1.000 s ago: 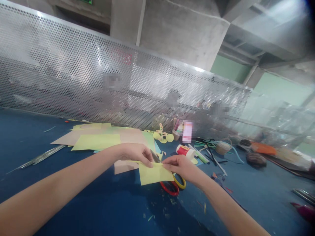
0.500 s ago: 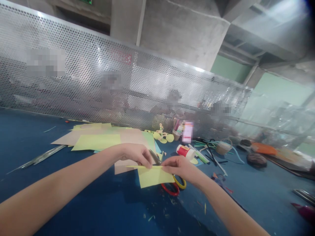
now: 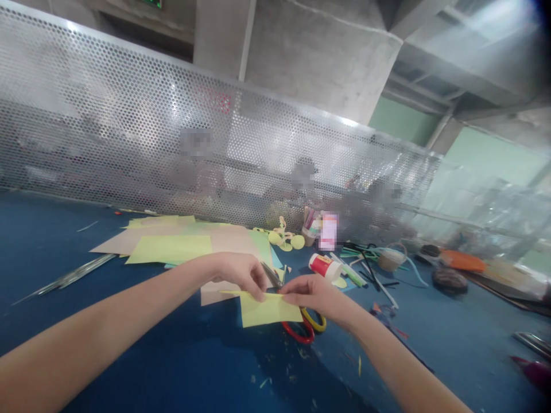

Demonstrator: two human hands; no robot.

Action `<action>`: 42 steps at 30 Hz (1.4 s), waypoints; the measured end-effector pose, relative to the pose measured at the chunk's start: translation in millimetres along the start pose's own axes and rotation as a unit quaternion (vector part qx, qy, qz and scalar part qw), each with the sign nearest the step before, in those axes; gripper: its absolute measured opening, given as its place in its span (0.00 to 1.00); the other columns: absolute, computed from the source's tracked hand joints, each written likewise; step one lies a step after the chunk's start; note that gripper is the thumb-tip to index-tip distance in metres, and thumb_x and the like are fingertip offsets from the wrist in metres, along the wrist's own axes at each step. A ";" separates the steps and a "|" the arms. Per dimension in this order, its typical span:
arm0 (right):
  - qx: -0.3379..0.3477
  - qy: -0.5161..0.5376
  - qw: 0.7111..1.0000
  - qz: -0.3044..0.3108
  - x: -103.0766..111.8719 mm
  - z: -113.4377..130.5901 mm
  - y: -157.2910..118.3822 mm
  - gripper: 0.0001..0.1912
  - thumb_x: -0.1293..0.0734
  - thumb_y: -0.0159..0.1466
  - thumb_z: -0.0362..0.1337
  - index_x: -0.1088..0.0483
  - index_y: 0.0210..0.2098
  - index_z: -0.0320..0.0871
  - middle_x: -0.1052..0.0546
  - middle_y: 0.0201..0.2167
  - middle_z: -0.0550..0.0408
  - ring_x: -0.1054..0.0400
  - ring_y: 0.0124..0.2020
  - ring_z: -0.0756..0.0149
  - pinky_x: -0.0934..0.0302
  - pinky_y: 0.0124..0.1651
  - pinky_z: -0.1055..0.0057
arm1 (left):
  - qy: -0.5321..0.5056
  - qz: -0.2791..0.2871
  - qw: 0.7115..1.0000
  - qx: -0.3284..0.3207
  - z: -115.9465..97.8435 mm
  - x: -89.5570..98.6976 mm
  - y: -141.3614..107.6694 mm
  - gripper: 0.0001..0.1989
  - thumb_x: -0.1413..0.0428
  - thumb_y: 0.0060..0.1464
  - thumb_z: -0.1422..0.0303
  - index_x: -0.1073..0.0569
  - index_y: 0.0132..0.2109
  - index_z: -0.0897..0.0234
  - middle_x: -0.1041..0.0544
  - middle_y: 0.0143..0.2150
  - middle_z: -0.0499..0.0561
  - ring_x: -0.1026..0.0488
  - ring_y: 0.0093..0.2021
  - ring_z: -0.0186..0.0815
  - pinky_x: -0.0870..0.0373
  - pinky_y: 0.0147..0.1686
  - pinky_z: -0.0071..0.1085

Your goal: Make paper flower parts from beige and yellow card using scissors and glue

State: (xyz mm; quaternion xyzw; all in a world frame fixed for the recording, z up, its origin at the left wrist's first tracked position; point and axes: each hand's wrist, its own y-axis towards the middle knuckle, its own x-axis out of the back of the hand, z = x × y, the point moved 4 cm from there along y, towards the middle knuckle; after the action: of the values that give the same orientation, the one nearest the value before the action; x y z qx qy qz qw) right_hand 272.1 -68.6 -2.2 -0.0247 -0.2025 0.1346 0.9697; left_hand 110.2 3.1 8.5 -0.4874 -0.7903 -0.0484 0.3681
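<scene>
A small sheet of yellow paper [image 3: 269,311] is pinched along its far edge between my two hands, and a narrow folded strip seems to run along that edge. My left hand [image 3: 249,274] is closed on the edge near its middle. At the right end, the thumb and fingers of my right hand [image 3: 316,292] grip the same edge. Beneath and behind the paper lies a pair of scissors [image 3: 306,331] with one red and one yellow handle loop; its blades point away between my hands. A pinkish sheet [image 3: 210,292] lies under my left wrist.
Stacked yellow, pink and green sheets [image 3: 167,248] lie at the back left, beside thin silvery strips [image 3: 71,278]. Behind my right hand are a red-and-white glue bottle [image 3: 326,265], marker pens [image 3: 350,271] and pipe cleaners [image 3: 379,275]. Yellow paper cutouts [image 3: 286,240] rest near the perforated metal screen [image 3: 267,155].
The yellow paper's near edge has shifted slightly left and tilts a little differently. Both hands keep their grip in almost the same place.
</scene>
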 end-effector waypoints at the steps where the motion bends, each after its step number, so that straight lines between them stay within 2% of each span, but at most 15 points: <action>1: 0.002 0.000 1.000 -0.001 0.0 0.3 0.2 0.15 0.29 0.49 0.44 0.25 0.31 0.40 0.23 0.27 0.55 0.33 0.28 0.68 0.41 0.34 0.72 | 0.002 -0.004 1.000 -0.003 0.1 -0.6 0.6 0.16 0.37 0.35 0.59 0.25 0.33 0.63 0.26 0.33 0.50 0.33 0.34 0.36 0.38 0.34 0.30; 3: 0.007 -0.006 1.000 -0.005 -0.1 0.9 0.6 0.14 0.29 0.49 0.44 0.25 0.30 0.40 0.24 0.27 0.56 0.33 0.28 0.69 0.42 0.33 0.72 | 0.003 -0.003 1.000 -0.009 0.7 -2.1 1.8 0.16 0.37 0.35 0.60 0.26 0.33 0.63 0.27 0.31 0.49 0.33 0.32 0.35 0.38 0.33 0.30; 8: 0.027 -0.029 0.999 -0.007 0.4 4.3 0.3 0.14 0.30 0.50 0.44 0.25 0.30 0.40 0.25 0.25 0.56 0.34 0.26 0.69 0.43 0.31 0.73 | -0.031 0.043 0.998 -0.024 1.6 -6.4 2.9 0.17 0.37 0.35 0.59 0.26 0.34 0.62 0.29 0.30 0.48 0.35 0.29 0.32 0.39 0.31 0.29; 12: 0.033 -0.044 0.998 -0.015 4.2 4.8 0.5 0.15 0.30 0.50 0.45 0.25 0.31 0.40 0.24 0.26 0.55 0.33 0.28 0.67 0.41 0.33 0.72 | -0.070 0.057 0.995 -0.029 1.3 -7.0 1.9 0.18 0.37 0.36 0.57 0.25 0.34 0.63 0.28 0.31 0.48 0.36 0.29 0.32 0.40 0.29 0.28; 17: 0.042 -0.050 0.998 -0.023 6.9 3.1 1.6 0.16 0.30 0.50 0.46 0.25 0.32 0.39 0.24 0.26 0.54 0.33 0.28 0.67 0.40 0.33 0.71 | -0.126 0.066 0.989 -0.026 1.3 -7.9 1.3 0.15 0.37 0.37 0.61 0.24 0.33 0.65 0.29 0.30 0.49 0.36 0.29 0.31 0.39 0.29 0.26; 24: 0.034 -0.023 0.999 -0.024 4.7 2.0 0.9 0.15 0.30 0.50 0.45 0.25 0.32 0.40 0.24 0.26 0.56 0.34 0.28 0.68 0.41 0.33 0.72 | -0.079 0.054 0.995 -0.011 8.3 -7.9 6.4 0.17 0.36 0.35 0.58 0.26 0.32 0.64 0.30 0.28 0.49 0.34 0.29 0.33 0.37 0.29 0.27; 32: 0.031 0.008 0.999 -0.011 3.8 -1.4 4.1 0.16 0.29 0.49 0.46 0.26 0.32 0.40 0.25 0.27 0.56 0.33 0.28 0.69 0.41 0.33 0.72 | 0.003 0.022 1.000 -0.021 5.8 -7.7 7.9 0.19 0.36 0.33 0.55 0.28 0.30 0.63 0.31 0.27 0.47 0.38 0.26 0.31 0.42 0.26 0.27; 38: 0.045 0.001 0.998 -0.035 8.6 -2.5 4.2 0.15 0.29 0.49 0.44 0.26 0.31 0.39 0.26 0.25 0.56 0.34 0.26 0.70 0.41 0.32 0.72 | -0.121 0.079 0.989 -0.034 -0.2 -8.5 1.1 0.17 0.37 0.39 0.58 0.25 0.34 0.64 0.30 0.29 0.48 0.37 0.27 0.30 0.40 0.29 0.27; 42: 0.050 0.009 0.998 -0.038 8.4 -1.0 2.6 0.14 0.29 0.50 0.43 0.26 0.31 0.39 0.25 0.25 0.56 0.34 0.27 0.70 0.41 0.33 0.72 | -0.155 0.081 0.984 -0.034 1.5 -7.2 1.3 0.14 0.37 0.39 0.62 0.24 0.34 0.65 0.29 0.29 0.48 0.35 0.28 0.30 0.38 0.30 0.27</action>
State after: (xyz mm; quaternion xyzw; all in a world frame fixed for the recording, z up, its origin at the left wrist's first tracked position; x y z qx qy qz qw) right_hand 279.2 -63.8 -0.2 0.0300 -0.1873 0.1069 0.9760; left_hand 112.3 -0.9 2.5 -0.5634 -0.7939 0.0306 0.2267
